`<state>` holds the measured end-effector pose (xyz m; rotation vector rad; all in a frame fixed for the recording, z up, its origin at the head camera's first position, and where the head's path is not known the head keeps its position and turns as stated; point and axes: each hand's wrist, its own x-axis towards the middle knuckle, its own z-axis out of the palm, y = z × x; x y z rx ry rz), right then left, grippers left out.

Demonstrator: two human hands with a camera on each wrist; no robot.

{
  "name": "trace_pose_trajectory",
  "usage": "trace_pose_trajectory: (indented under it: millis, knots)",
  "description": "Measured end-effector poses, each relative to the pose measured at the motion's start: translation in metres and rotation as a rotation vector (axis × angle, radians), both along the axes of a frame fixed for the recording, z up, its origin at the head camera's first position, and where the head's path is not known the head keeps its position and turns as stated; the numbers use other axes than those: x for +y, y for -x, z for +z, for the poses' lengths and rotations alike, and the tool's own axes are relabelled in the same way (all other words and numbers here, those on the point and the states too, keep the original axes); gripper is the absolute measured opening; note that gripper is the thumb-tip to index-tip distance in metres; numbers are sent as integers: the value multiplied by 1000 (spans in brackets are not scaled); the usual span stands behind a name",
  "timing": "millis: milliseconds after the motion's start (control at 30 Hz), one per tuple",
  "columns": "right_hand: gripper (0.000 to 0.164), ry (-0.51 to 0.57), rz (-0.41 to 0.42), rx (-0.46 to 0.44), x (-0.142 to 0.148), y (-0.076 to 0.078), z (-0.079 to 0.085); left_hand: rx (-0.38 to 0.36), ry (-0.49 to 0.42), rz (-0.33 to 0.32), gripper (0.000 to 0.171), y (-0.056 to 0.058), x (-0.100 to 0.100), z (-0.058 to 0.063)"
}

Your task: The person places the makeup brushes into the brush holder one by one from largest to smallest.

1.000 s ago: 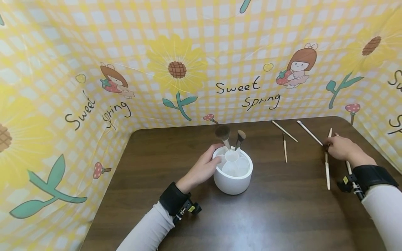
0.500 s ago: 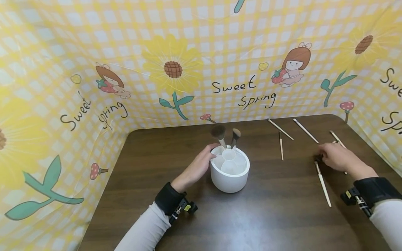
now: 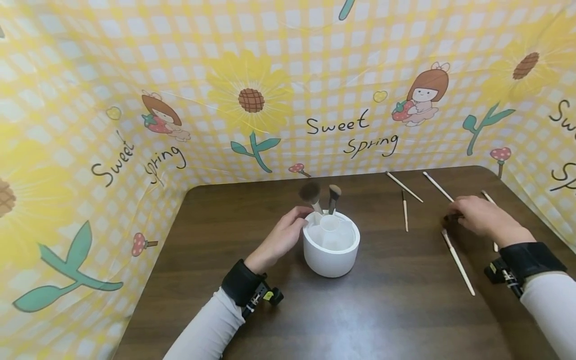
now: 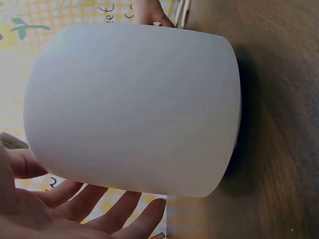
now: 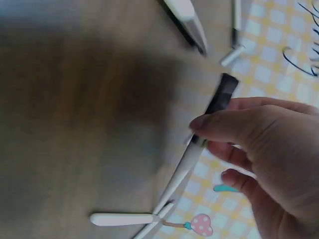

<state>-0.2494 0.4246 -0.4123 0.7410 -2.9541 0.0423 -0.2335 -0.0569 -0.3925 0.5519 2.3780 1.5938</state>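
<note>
From your head, one camera is looking forward and down from well back, taking in the desk, the patterned cloth behind it, your left grip and your right grip. Your left wrist camera is facing the white container from close by, its picture lying sideways. Your right wrist camera is looking closely at your right grip and the brush in it. Head and left wrist views are sharing the white container; all three are showing your right grip.
</note>
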Motion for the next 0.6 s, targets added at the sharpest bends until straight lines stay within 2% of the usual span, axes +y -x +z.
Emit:
trace_pose_trajectory:
  millis: [133,300,400,533,600]
  knots:
    - [19,69,-6,116,-1,-4,17,-11,4,-36,37,-7,2,11]
    - [23,230,49,363,-23,-8,49,16,7,-65,38,-15,3,29]
    - [24,301,100,490,-47,-11,71,18,7,-75,38,-14,2,32]
    - [26,451,159,574,-90,-19,97,-34,10,-96,39,-11,1,33]
    - [26,553,175,593,-112,-23,107,-58,2,-86,39,-3,2,22]
